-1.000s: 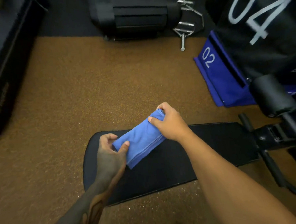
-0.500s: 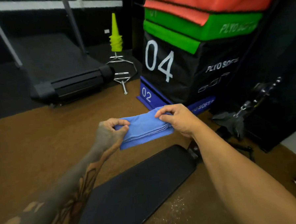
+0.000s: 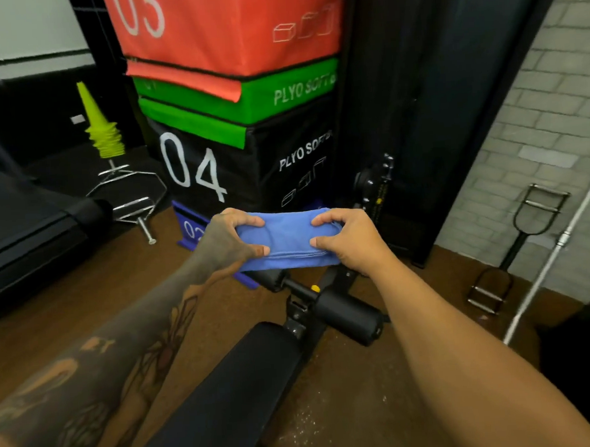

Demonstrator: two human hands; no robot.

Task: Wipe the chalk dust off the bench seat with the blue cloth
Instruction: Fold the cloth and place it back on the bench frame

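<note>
I hold the folded blue cloth (image 3: 289, 239) in the air in front of me, stretched level between both hands. My left hand (image 3: 228, 240) pinches its left end and my right hand (image 3: 347, 239) pinches its right end. The black padded bench seat (image 3: 227, 394) runs from the lower middle of the view up toward the cloth, below and nearer to me than my hands. The cloth does not touch the seat. White specks of chalk dust (image 3: 317, 417) lie on the brown floor beside the seat's right edge.
Black foam rollers (image 3: 349, 314) and the bench's frame sit beyond the seat's far end. A stack of plyo boxes (image 3: 232, 100) stands behind. Yellow cones (image 3: 102, 131) and a metal bar handle (image 3: 132, 201) lie left, cable handles (image 3: 514, 256) right by the brick wall.
My view has lifted from the bench to the stacked boxes. Both hands have raised the cloth off the seat and turned it level, holding it at its two ends.
</note>
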